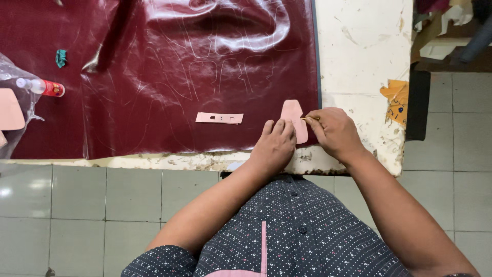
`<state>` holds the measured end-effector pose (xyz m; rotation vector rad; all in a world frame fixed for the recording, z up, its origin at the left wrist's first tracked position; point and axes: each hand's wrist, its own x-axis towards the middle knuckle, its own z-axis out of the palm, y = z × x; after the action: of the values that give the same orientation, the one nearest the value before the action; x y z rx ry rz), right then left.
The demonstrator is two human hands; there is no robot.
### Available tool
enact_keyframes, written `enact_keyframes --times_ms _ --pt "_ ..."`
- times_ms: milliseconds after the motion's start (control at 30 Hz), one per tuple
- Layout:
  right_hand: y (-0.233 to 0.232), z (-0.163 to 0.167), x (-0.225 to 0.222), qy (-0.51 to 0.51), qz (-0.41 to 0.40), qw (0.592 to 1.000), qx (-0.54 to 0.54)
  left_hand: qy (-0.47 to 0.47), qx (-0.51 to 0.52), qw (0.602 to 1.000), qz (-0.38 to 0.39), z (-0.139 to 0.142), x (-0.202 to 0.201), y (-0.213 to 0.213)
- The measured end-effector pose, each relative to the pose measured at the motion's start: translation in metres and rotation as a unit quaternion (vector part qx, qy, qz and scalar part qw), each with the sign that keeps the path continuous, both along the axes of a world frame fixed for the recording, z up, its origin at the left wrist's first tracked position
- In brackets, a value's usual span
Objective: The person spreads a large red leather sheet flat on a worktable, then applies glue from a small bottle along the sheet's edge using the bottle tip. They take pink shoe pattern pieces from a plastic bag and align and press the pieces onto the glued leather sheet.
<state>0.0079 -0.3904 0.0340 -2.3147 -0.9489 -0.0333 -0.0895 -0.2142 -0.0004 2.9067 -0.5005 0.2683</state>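
The left hand (275, 142) lay flat, fingers together, pressing down the lower left part of a pink pattern piece (294, 119) on the dark red leather sheet (169, 77). The right hand (334, 131) sat just to the piece's right, pinched around a thin yellowish marking tool (309, 119) whose tip met the piece's right edge. A second pink strip (219, 118) lay further left on the sheet, apart from both hands. The sheet covered a worn white surface (359, 51).
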Motion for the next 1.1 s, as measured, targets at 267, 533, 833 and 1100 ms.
enact_keyframes --times_ms 267,533,833,1100 --pt "-0.017 -0.001 -0.018 -0.02 -0.017 1.0 -0.002 0.068 -0.064 0.996 0.007 0.011 0.01 0.012" --pt "-0.029 0.006 -0.045 0.012 0.002 1.0 0.009 0.142 -0.139 0.98 0.021 0.012 0.024 0.026" --pt "-0.012 0.004 -0.054 0.011 0.063 0.997 0.044 0.186 -0.182 0.965 0.025 0.006 0.031 0.037" --pt "0.017 0.0 -0.049 -0.002 0.111 0.991 0.08 0.171 -0.204 0.964 0.014 0.006 0.032 0.043"
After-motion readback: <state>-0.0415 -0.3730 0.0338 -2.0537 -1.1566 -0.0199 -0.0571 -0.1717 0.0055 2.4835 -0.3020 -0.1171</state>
